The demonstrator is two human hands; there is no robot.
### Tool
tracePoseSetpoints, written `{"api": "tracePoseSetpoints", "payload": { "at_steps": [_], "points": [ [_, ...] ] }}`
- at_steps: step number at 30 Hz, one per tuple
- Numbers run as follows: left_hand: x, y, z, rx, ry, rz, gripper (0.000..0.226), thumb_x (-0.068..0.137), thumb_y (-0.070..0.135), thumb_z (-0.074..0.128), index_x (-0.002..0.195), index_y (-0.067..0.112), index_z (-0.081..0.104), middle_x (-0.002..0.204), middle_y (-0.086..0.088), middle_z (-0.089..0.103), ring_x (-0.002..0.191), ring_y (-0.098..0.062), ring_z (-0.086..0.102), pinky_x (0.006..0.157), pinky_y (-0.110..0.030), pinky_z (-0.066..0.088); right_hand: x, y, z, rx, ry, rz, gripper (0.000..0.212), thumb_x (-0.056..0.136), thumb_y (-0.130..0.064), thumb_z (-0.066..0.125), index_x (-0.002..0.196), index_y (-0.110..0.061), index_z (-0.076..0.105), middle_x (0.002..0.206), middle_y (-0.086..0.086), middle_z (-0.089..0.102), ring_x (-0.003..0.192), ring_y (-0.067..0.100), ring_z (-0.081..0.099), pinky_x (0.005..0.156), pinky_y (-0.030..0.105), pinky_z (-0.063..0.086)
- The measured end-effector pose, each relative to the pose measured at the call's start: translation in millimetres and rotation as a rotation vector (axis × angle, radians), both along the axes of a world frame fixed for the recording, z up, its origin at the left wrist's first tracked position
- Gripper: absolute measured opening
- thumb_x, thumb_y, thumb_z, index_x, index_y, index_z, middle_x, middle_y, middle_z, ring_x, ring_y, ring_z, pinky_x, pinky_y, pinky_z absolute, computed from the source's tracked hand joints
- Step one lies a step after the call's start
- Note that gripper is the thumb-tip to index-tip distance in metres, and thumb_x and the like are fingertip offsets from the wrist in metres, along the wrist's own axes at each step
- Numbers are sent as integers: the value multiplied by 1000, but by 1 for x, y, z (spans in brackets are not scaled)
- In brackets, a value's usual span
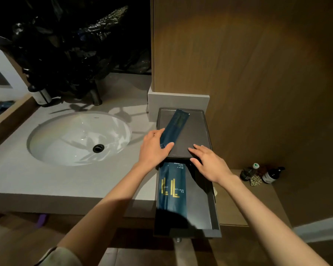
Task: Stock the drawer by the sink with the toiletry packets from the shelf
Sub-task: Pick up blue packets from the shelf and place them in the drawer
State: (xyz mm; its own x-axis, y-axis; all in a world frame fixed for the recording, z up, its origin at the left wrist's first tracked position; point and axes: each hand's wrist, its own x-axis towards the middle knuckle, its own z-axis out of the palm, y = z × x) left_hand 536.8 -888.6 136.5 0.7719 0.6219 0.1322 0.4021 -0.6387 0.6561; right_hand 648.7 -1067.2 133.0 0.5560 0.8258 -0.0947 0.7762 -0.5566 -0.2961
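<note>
grey sink table [65, 179], open drawer [186, 233] under a tray [192, 135].
left grip [154, 146] pinches slim packet [176, 125] at its near end; right grip [210, 164] spread flat on tray (drawer packets [171, 189] half hidden).

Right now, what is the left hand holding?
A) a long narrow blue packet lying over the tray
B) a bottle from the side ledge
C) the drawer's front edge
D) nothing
A: the left hand pinches the near end of the narrow blue packet between thumb and fingers, over the dark tray, while the right hand rests flat on the tray's front edge.
</note>
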Motion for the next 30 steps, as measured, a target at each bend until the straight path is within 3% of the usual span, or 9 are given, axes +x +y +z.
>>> {"api": "tracePoseSetpoints", "payload": {
  "at_steps": [7,13,17,21,26,30],
  "points": [
    [34,3,-19,225,229,-65,73,89,50,54,149,21,27,148,-6,38,137,-24,31,110,-41,25,6,1,-5,-4,-69,10,45,101,-43,37,146,-34,37,156,-8,31,145,15,26,110,34,35],
    [41,3,-14,389,335,-60,59,96,37,45,150,21,25,148,-9,41,128,-32,41,101,-42,35,8,0,-2,-7,-80,27,46,101,-45,36,146,-36,37,156,-9,31,145,13,27,110,33,36],
    [43,1,-3,524,340,-77,55,96,26,38,149,16,25,133,-8,56,108,-33,58,84,-41,46,9,1,0,-19,-78,34,46,101,-46,36,146,-37,36,156,-9,30,145,13,27,110,34,38],
    [41,2,0,606,363,-98,56,95,19,43,147,18,24,123,-7,60,96,-32,65,65,-37,46,8,1,2,-35,-72,36,47,100,-47,37,146,-37,35,156,-9,30,145,13,26,109,35,38],
    [39,8,3,586,349,-84,70,86,-1,51,146,22,26,113,-10,61,93,-34,64,61,-36,37,9,1,-1,-47,-58,35,48,99,-47,38,146,-37,35,157,-9,29,146,14,25,110,37,39],
    [34,11,15,345,120,-18,50,94,4,46,140,22,37,107,-12,67,91,-33,63,69,-39,50,12,1,-5,-24,-34,35,48,98,-47,41,145,-38,37,156,-8,31,145,14,26,111,35,36]
  ]
}}
